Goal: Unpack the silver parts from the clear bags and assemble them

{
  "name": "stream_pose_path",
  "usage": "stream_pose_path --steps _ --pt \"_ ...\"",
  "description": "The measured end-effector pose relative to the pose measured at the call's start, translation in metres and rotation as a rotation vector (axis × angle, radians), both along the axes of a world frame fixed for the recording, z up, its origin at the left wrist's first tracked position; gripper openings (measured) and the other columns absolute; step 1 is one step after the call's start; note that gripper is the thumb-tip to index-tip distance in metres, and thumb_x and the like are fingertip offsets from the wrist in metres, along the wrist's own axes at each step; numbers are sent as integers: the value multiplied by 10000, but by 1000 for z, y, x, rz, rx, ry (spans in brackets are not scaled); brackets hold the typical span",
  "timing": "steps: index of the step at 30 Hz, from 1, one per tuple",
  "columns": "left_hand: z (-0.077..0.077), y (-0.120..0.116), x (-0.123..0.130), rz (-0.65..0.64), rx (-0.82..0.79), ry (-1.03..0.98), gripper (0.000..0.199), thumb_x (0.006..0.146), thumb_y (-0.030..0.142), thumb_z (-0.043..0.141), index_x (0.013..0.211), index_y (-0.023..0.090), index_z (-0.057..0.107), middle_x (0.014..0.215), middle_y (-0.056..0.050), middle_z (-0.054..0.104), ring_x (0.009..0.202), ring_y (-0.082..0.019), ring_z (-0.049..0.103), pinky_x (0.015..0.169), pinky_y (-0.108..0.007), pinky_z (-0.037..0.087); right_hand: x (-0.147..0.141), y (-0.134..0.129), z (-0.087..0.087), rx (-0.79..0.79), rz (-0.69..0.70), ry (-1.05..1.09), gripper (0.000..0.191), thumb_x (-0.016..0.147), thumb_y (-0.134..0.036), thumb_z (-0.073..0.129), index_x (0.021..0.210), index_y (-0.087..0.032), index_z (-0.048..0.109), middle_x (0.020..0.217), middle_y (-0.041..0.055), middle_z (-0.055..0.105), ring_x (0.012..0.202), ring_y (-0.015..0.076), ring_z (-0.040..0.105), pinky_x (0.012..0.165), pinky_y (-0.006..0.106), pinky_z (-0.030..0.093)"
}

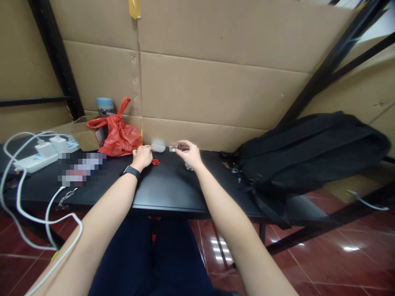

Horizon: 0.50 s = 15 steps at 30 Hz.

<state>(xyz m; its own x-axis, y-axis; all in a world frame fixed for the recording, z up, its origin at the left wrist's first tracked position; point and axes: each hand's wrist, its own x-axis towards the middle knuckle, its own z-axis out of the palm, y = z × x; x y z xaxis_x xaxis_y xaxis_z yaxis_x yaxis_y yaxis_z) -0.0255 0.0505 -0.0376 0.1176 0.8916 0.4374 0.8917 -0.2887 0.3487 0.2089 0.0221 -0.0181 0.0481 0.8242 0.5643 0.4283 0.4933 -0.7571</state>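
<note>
My left hand, with a dark watch on its wrist, is at the back of the black table. Its fingertips close on the left edge of a blurred, whitish translucent object. Just below lies a small bundle of red string or beads. Thumb and fingers of my right hand pinch a small dark-and-red item, too small to name. A little clear piece shows at its left side. Partly hidden beneath that hand is a shiny round thing.
A red plastic bag stands left, before a cardboard box and a blue-lidded jar. Further left are a white power strip and loose white cables. A black backpack fills the right side. Cardboard walls the back.
</note>
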Motion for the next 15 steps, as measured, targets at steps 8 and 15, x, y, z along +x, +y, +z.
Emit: stream_pose_path --steps 8,15 --pt "-10 21 -5 -70 -148 112 466 1015 470 301 1257 334 676 1514 -10 516 1396 -313 400 1061 -542 336 10 2 1 12 -21 -58 350 720 -285 761 1056 -204 708 1011 70 756 967 222 713 940 391 549" --pt "-8 17 0 -150 -110 131 467 1028 460 277 1200 310 685 1402 -39 620 1291 -309 512 1000 -524 372 10 1 3 19 -17 -60 363 728 -293 760 1074 -201 698 1021 71 751 957 217 713 929 378 551"
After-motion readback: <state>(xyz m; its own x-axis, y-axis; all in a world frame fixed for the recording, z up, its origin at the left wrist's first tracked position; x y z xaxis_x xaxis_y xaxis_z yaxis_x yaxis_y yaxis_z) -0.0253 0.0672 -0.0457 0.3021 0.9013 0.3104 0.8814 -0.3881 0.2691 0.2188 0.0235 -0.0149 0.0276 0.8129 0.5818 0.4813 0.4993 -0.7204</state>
